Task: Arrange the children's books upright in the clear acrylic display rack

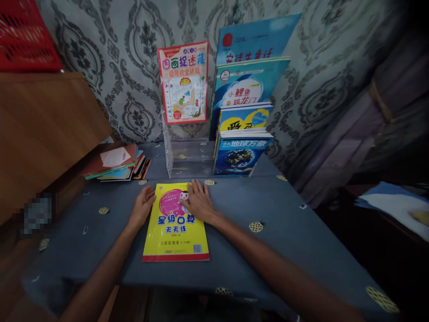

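Observation:
A yellow workbook (177,235) with a pink circle and a red bottom strip lies flat, cover up, on the table. Over its upper right edge my right hand (201,203) rests flat, fingers stretched out and the thumb across the cover. My left hand (142,208) is at the upper left edge of the workbook, fingers loosely bent and touching or very near the edge; neither hand lifts it. Behind it stands a clear acrylic book rack (191,167) with a red-bordered picture book (185,85) propped high on its left side.
On the rack's right, several books stand in tiers, with a blue earth book (239,156) in front. A stack of books (114,161) lies at the back left. A wooden panel (50,134) with a red basket (27,38) borders the left. The tablecloth (268,259) is grey-blue with pineapples.

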Available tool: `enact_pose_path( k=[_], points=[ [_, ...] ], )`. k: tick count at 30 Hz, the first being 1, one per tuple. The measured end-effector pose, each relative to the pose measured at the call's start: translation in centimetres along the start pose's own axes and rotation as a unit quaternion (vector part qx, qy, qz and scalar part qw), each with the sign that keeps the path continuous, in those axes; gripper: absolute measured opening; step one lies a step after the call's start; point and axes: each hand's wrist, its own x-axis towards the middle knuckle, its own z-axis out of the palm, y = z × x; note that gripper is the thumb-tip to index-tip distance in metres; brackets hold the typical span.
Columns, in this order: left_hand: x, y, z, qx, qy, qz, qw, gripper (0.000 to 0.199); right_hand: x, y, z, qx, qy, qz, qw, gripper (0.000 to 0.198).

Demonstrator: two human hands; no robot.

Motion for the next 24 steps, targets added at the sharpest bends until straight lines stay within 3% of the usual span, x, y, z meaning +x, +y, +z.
enact_pose_path(
  k=[3,6,11,16,20,22,24],
  points=[
    [-0.5,1.1,0.5,-0.113,-0.007,-0.128,0.985,0.042,-0.2,0.0,-0.1,0.001,-0.001,0.003,1.000,0.077],
    [-1.3,2.1,1.1,-0.179,-0.039,-0.214,0.959,0.032,-0.3,0.1,0.0,0.003,0.001,0.004,1.000,0.078],
    [-2.1,3.1,1.5,-0.246,-0.033,-0.267,0.931,0.025,-0.3,0.2,0.1,0.044,0.022,0.008,0.999,0.074],
    [-2.3,3.6,2.2,-0.320,-0.049,-0.278,0.904,0.029,-0.5,1.0,0.9,0.217,0.067,0.054,0.972,0.066],
    [-2.3,4.1,3.0,-0.357,-0.025,-0.242,0.902,0.038,-0.7,1.2,1.6,0.420,0.133,0.096,0.892,0.070],
    [-2.2,4.3,3.3,-0.361,-0.005,-0.227,0.905,0.041,-0.9,0.7,1.5,0.543,0.118,0.105,0.824,0.068],
    [-2.1,4.7,3.7,-0.354,0.014,-0.202,0.913,0.042,-1.0,-0.1,1.2,0.667,0.057,0.107,0.735,0.064]
  ],
)
